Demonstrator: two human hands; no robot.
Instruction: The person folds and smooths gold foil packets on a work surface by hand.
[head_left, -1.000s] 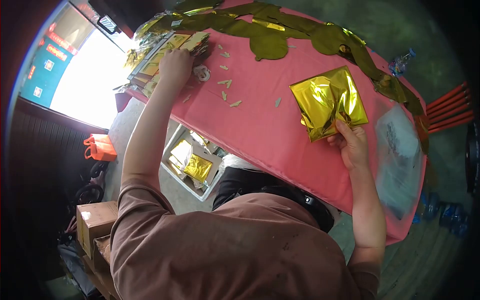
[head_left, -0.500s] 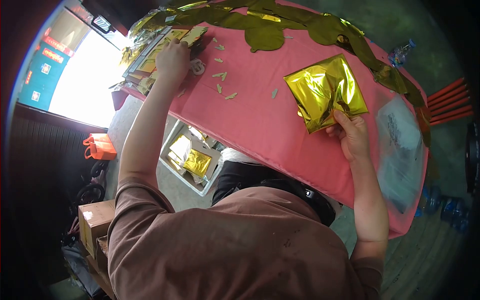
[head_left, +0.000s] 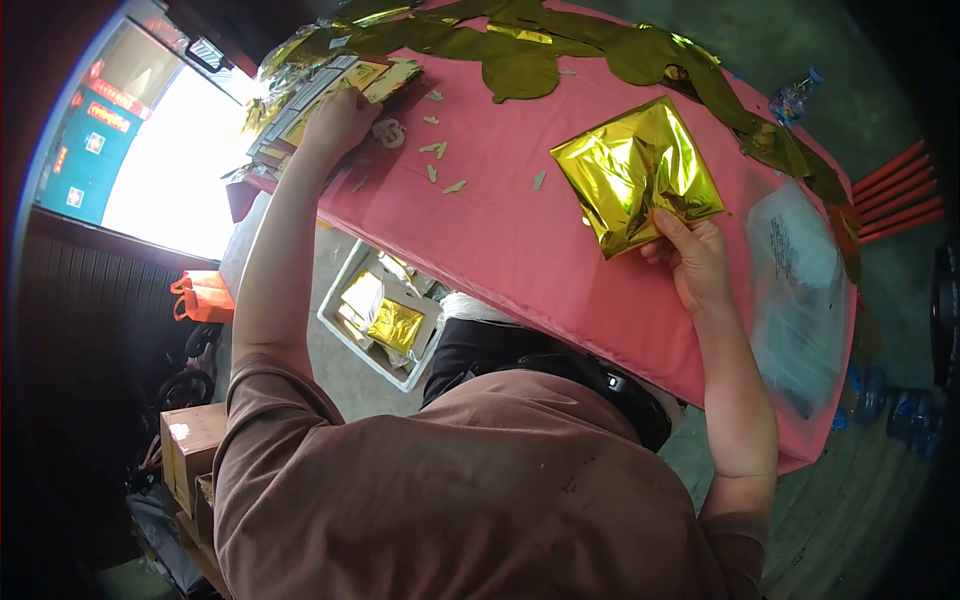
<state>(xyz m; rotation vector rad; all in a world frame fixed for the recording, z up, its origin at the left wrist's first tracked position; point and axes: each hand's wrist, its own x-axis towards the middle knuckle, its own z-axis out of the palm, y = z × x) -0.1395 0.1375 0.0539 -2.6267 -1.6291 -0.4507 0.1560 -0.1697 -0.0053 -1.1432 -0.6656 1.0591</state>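
Observation:
My right hand pinches the lower corner of a square, shiny gold foil packet, thumb on top, above the pink-covered table. At the table's far left, my left hand reaches over a box of flat cards. Its fingers are curled down among pale yellowish cut pieces, and their tips are hidden. Beside that hand lies a small roll of white ribbon or tape. Several small pale paper slips are scattered to its right.
Flat gold foil balloons line the table's far edge. A clear plastic bag lies at the right end. Below the table is a white bin with gold packets. An orange bag and cardboard boxes stand at left.
My left hand has drawn slightly back towards me and left over the card box. My right hand, still pinching the foil packet, has shifted slightly left and up in view.

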